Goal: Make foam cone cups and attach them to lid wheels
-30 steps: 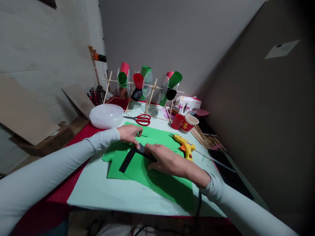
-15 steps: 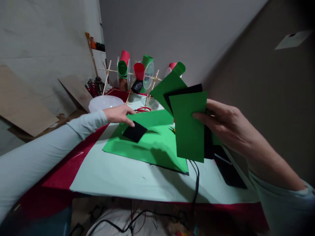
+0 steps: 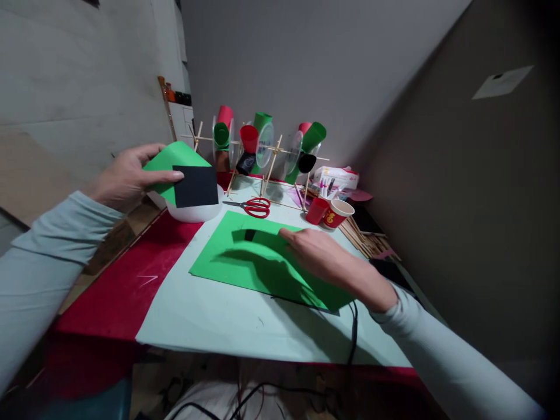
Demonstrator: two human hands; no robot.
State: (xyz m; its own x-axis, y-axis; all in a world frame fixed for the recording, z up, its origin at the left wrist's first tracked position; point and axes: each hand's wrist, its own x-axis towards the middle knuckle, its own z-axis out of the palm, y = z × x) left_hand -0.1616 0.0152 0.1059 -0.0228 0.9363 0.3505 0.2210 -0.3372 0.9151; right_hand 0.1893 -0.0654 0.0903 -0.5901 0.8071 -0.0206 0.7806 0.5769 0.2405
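Note:
My left hand point(image 3: 131, 175) is raised at the left, pinching a curved green sheet piece point(image 3: 181, 153) together with a black square point(image 3: 196, 188); its thumb lies on the black square's edge. Below them is a translucent white bowl point(image 3: 192, 214), partly covered. My right hand point(image 3: 319, 256) is closed at the upper edge of a large green sheet point(image 3: 236, 256) on the table; its fingertips are partly hidden. A small black patch point(image 3: 250, 234) shows on the green. Red-handled scissors point(image 3: 256, 206) lie just behind the sheet.
Behind stands a stick frame point(image 3: 275, 150) carrying clear discs with red, green and black cups. A red cup point(image 3: 317, 211), a patterned paper cup point(image 3: 339, 213) and wooden sticks point(image 3: 367, 242) are at the right. A black cable point(image 3: 353, 335) hangs over the table's front edge.
The green piece and black square are now together in my left hand, which has moved left. My right hand has come down onto the green sheet, and the fanned pieces are no longer raised in it.

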